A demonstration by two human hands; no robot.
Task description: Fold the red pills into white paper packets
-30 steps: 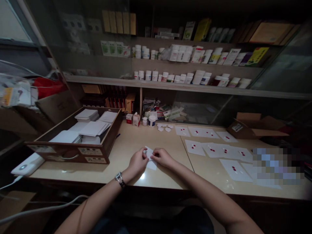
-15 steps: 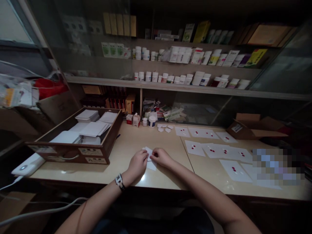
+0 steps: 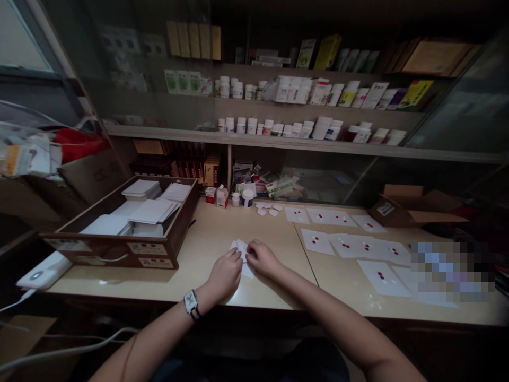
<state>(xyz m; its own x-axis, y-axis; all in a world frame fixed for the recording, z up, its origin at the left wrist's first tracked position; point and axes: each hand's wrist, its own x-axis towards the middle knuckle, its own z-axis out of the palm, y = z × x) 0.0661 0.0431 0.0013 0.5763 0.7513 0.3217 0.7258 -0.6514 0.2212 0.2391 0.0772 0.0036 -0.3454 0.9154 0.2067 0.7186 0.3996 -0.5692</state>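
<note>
My left hand point(image 3: 226, 275) and my right hand point(image 3: 262, 259) meet at the middle of the pale table point(image 3: 199, 239). Between them is a small folded white paper point(image 3: 247, 271), held by the fingers of both hands, and much of it is hidden. A wristwatch point(image 3: 191, 305) sits on my left wrist. To the right lie white sheets with red tablets point(image 3: 317, 241), spread out in rows. Small white paper squares point(image 3: 265, 208) lie beyond my hands.
A wooden drawer point(image 3: 119, 249) holding white paper stacks stands at the left. Several medicine bottles point(image 3: 247, 199) stand at the table's back edge, below shelves of bottles and boxes point(image 3: 302, 127). An open cardboard box point(image 3: 409, 209) sits at the back right. A pixelated patch covers the right.
The folded paper has turned slightly, with its upper corner now further left. My hands have shifted a little around it.
</note>
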